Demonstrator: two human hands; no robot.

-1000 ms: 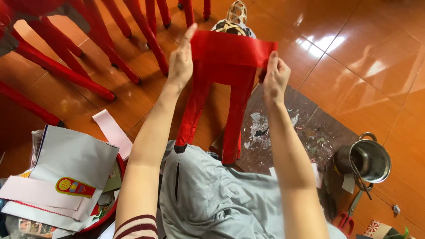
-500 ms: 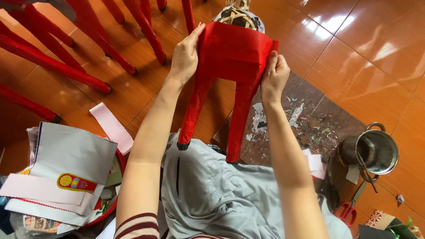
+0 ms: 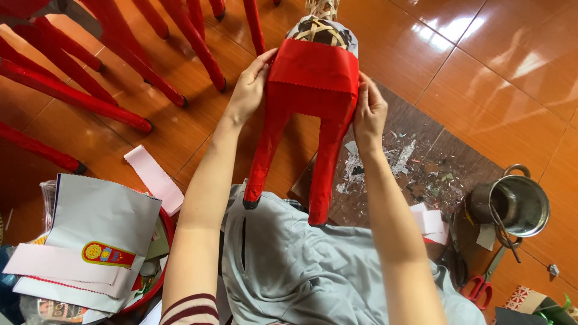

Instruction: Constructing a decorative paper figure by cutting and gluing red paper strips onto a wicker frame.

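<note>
Head view: red paper-covered frame [image 3: 307, 108] with two legs, held upright over the lap, its feet resting on grey trousers [image 3: 313, 271]. Left hand [image 3: 250, 90] presses flat against the frame's left edge, fingers together; right hand [image 3: 368, 111] grips the right edge, fingers curled on the paper. Woven bamboo [image 3: 319, 27] shows above the frame. Metal pot [image 3: 518, 204] stands well apart on the orange floor [image 3: 481, 72]; red scissors [image 3: 478, 286] lie near it.
</note>
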